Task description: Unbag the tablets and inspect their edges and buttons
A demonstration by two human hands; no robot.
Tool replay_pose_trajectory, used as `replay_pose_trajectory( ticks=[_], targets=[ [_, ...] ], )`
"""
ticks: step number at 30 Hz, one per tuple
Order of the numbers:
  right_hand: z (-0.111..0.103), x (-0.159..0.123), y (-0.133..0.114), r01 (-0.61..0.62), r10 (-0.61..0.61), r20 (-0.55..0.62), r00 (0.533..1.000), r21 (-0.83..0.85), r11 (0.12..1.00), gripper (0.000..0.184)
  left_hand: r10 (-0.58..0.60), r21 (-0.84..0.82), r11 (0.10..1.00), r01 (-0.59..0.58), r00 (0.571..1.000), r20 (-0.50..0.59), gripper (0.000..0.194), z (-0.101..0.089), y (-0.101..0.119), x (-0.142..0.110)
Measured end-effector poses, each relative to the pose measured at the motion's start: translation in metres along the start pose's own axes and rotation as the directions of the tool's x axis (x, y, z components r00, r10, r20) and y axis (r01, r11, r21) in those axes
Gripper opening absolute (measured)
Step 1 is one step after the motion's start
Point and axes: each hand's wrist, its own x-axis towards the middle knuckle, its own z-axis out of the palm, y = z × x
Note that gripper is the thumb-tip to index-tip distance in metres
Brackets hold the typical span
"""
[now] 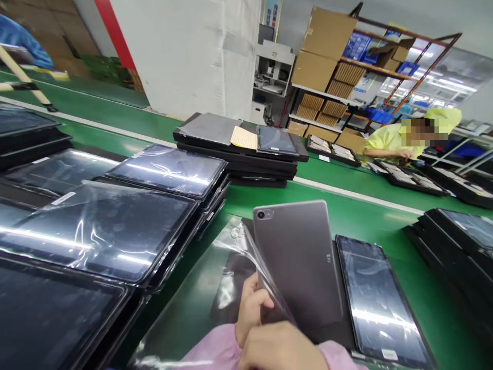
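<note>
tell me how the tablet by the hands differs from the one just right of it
The grey tablet faces back out, camera showing; the dark tablet faces screen out. The grey tablet bears a small printed mark; the dark tablet has a white label at its near end. Both are oblong.

Beyond the grip and to its left, a white pillar [188,56] rises past the green table [370,218], with a red stripe [115,33] on its left. Farther off to the grip's right, cardboard boxes [327,31] sit by an orange-brown rack [385,71]; before them a co-worker [389,137] in yellow bends near a black tray [423,189]. Far left of the grip, a blue sleeve [23,41] shows.
</note>
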Motion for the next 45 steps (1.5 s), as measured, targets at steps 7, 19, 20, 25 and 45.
replay_pose_trajectory(
  ticks=[7, 19, 20, 25, 45],
  targets=[
    [-0.082, -0.04, 0.032, -0.407, 0.485, -0.674, 0.558, 0.288, 0.867, 0.021, -0.039, -0.043, 0.998, 0.046, 0.987, 0.157, 0.02, 0.022, 0.024, -0.008],
    [-0.138, -0.037, 0.009, -0.568, 0.673, -0.36, 0.646, 0.363, 0.739, 0.028, -0.104, 0.06, 0.994, 0.091, 0.959, 0.265, 0.047, 0.029, 0.033, -0.008],
    [-0.145, -0.037, 0.001, -0.598, 0.674, -0.385, 0.63, 0.313, 0.738, 0.023, -0.096, 0.063, 0.995, 0.082, 0.958, 0.271, 0.05, 0.029, 0.035, -0.008],
    [-0.144, -0.021, -0.042, -0.72, 0.653, -0.488, 0.579, 0.07, 0.691, 0.015, -0.121, 0.132, 0.988, 0.074, 0.909, 0.399, 0.055, 0.029, 0.045, -0.018],
    [-0.174, -0.173, 0.034, -0.924, 0.745, -0.666, -0.034, 0.304, 0.23, 0.035, 0.104, 0.698, 0.674, -0.243, 0.966, 0.237, 0.073, -0.001, 0.05, -0.009]
  ],
)
